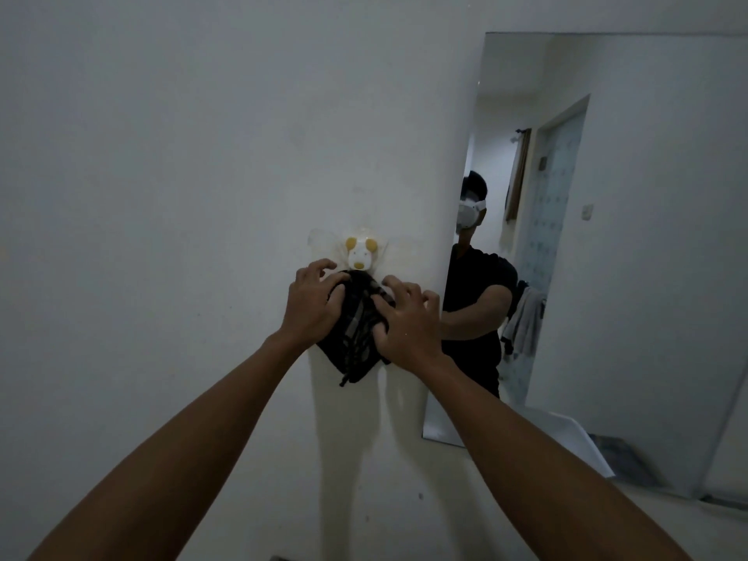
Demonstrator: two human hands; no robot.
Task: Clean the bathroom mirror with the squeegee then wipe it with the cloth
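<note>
A dark cloth (356, 338) hangs bunched against the white wall from a small dog-shaped hook (360, 255), white with yellow ears. My left hand (313, 305) grips the cloth's upper left side. My right hand (404, 321) clutches its right side, fingers curled into the fabric. The tall mirror (607, 277) is fixed to the wall just right of my hands. It reflects a person in a black shirt with both arms raised. No squeegee is in view.
The mirror also reflects a doorway, a wall switch and a grey towel hanging on a far wall. A pale stain runs down the wall (162, 196) under the cloth. A white sheet (583, 443) leans near the mirror's lower right corner.
</note>
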